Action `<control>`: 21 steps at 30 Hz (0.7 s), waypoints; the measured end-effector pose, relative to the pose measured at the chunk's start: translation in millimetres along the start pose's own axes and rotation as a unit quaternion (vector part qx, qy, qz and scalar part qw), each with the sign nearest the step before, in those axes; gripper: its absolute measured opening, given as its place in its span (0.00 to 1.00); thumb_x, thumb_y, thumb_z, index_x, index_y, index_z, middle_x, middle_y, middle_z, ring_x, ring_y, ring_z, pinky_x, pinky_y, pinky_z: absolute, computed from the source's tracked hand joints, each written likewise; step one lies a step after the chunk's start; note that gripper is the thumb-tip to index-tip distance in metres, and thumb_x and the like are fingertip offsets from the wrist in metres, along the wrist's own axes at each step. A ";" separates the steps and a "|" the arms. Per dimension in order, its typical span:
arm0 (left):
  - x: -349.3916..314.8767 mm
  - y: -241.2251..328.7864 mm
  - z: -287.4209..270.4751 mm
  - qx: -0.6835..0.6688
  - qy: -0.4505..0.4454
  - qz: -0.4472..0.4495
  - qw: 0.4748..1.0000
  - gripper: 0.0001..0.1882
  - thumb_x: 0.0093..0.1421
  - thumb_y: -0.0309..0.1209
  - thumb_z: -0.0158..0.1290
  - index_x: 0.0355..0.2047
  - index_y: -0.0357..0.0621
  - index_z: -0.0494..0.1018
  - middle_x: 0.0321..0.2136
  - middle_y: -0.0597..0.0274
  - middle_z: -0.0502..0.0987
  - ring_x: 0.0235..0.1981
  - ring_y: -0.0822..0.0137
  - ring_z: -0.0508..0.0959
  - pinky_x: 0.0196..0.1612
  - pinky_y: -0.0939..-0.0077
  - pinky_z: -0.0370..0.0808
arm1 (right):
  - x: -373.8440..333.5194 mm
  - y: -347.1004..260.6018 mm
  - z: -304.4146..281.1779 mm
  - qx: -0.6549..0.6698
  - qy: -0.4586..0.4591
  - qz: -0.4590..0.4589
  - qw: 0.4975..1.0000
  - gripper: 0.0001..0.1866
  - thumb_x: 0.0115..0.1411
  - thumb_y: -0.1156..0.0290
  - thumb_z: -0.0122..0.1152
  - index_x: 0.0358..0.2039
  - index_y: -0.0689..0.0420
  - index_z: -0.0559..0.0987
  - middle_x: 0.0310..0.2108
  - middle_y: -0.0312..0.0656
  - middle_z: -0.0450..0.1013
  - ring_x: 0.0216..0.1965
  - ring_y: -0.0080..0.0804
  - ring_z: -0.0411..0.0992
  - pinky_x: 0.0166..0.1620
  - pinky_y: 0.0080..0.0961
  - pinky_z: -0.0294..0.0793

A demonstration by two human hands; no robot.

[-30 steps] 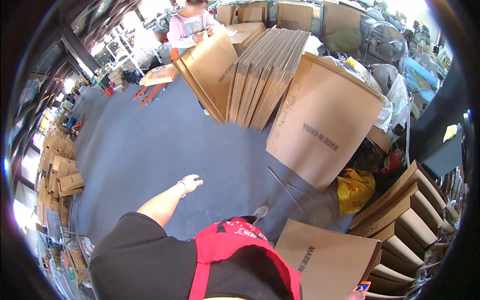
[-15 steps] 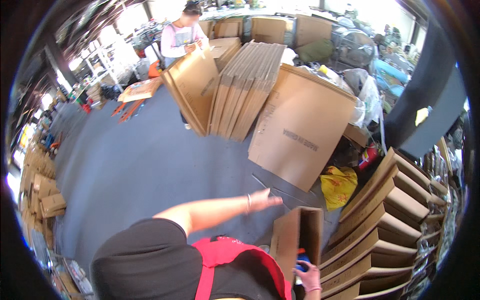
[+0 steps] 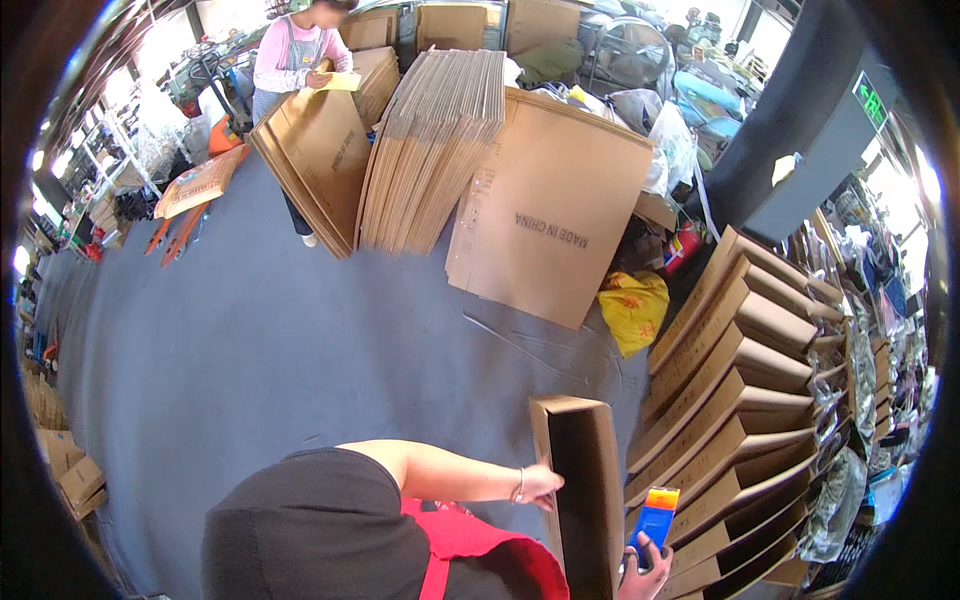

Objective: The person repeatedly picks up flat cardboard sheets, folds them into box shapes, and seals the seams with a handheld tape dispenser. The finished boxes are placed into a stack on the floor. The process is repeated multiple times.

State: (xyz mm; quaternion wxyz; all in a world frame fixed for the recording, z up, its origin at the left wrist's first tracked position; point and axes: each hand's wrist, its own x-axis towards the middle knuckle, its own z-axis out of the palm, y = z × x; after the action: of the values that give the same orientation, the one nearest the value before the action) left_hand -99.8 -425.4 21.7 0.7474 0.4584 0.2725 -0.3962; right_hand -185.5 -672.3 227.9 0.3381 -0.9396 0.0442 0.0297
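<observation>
In the head view, your open carton (image 3: pixel 600 450) stands upright just in front of you, right of your body, its narrow mouth facing up. The mouth's long axis runs near to far, with the far end leaning slightly left. That narrow opening lies between your hands, and this is the relation that matters: left hand at one long wall, right hand beyond the other.

Your left hand (image 3: pixel 541 486) is the nearer one. Your arm crosses to the right in front of your chest, and the fingers meet the left wall's upper edge; whether they pinch that edge or merely rest on it, you cannot tell from here.

Your right hand (image 3: pixel 648 575) is nearer to you and to the right of the mouth, with thumb and fingers wrapped around a blue-and-orange tool (image 3: pixel 655 522). The tool's long axis slants from near left to far right, its orange end pointing away from you. It sits just right of the carton's right wall; contact between them is unclear.

Right of that hand, a row of open cartons (image 3: pixel 768 362) runs from near to far. Farther off, flat cardboard sheets (image 3: pixel 545 200) lean at a slant, with a yellow bag (image 3: pixel 633 312) beside their near right corner.
</observation>
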 end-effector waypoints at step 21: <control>-211.2 -376.5 253.9 0.470 -0.361 -0.154 0.791 0.23 0.63 0.34 0.55 0.50 0.26 0.69 0.33 0.44 0.81 0.22 0.53 0.83 0.26 0.61 0.85 | -631.9 167.3 53.6 -0.163 0.104 0.437 0.878 0.20 0.57 0.50 0.69 0.35 0.56 0.86 0.44 0.59 0.75 0.48 0.59 0.74 0.51 0.53 0.73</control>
State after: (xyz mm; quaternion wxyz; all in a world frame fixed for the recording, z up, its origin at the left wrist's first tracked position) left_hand -519.2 -682.0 117.2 0.4128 0.5293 -0.1701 -0.7215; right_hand -832.4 -726.7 134.9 0.1265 -0.8641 0.4800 0.0837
